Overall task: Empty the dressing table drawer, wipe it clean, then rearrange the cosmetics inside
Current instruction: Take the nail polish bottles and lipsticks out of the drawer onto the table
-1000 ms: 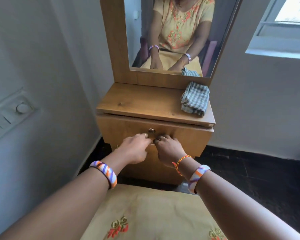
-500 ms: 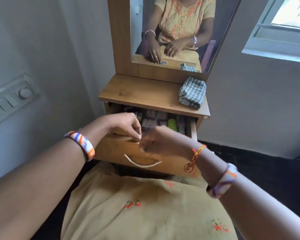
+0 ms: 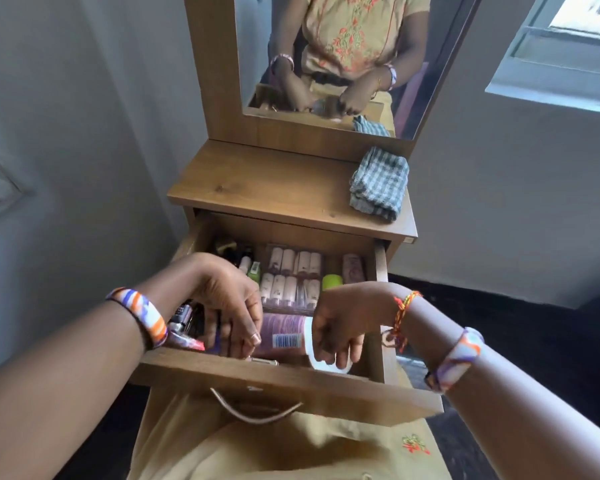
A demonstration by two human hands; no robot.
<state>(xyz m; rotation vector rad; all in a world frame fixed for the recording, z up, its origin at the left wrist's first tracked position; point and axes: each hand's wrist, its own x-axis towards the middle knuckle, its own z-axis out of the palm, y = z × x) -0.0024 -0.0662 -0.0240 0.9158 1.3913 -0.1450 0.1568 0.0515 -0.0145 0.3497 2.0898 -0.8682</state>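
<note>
The pink bottle (image 3: 281,336) lies on its side along the front edge of the open drawer (image 3: 291,384), barcode label up, white cap (image 3: 321,358) pointing toward the drawer's right side. Judged from its look, it is a plastic lotion or cream container: rigid enough to take a firm grip, smooth-walled and therefore liable to slip or roll, moderate in weight if full. The body, not the cap, is the sound place to hold; a cap may be loose.

The left hand (image 3: 229,306) has its fingers curled down over the bottle's base end and appears to grip it. The right hand (image 3: 340,323) is curled over the cap end; whether it actually clasps the cap or merely rests there cannot be told for certain, though a hold seems likely.

Behind the bottle, mid-drawer, stands a pack of small pink tubes (image 3: 293,275) in two rows, light and best lifted as one unit. A green-capped item (image 3: 332,281) lies just beside it on the right. Small dark bottles (image 3: 234,252) occupy the back left corner; these may be glass and warrant care. Dark items (image 3: 186,317) sit at the front left, partly hidden by the left wrist.

On the desk top (image 3: 267,181), at its right edge, rests a folded checked cloth (image 3: 378,183), soft and ready for wiping. The drawer is still full; emptying is judged barely begun.
</note>
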